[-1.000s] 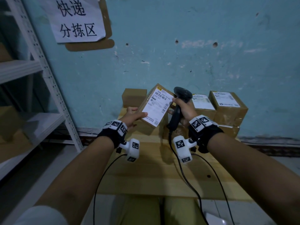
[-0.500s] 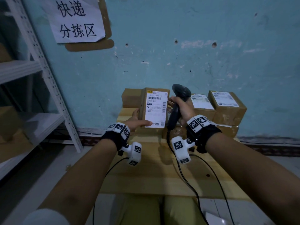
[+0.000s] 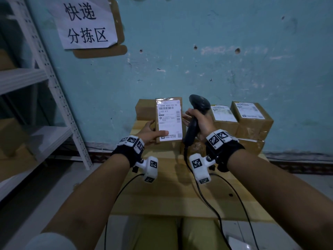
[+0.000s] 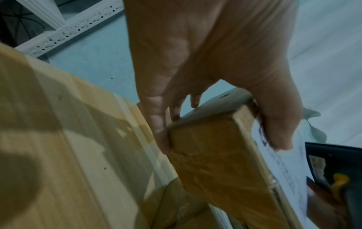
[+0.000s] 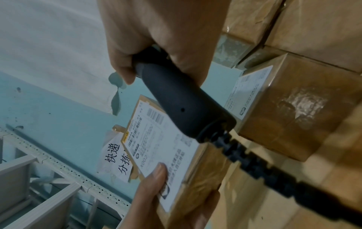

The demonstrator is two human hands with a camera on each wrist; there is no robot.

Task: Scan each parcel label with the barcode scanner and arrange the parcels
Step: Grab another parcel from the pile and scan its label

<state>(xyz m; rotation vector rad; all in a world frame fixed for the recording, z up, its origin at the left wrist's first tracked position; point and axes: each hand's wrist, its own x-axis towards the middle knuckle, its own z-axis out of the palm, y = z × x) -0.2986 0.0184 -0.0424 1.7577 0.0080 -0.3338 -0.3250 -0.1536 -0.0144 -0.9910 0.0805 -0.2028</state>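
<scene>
My left hand holds a flat brown parcel upright above the wooden table, thumb on its white label, fingers behind it. The left wrist view shows the same parcel from its taped end, pinched between thumb and fingers of the left hand. My right hand grips the black barcode scanner by its handle, just right of the parcel, head up. In the right wrist view the scanner handle crosses in front of the label, held by the right hand.
More labelled brown parcels are stacked at the table's back right against the blue wall, and one plain box stands behind the held parcel. A white metal shelf rack stands at the left. The scanner cable trails over the table toward me.
The left hand has turned the parcel from tilted to upright, label facing me, and brought it closer to the scanner. The right hand with the scanner has barely moved.
</scene>
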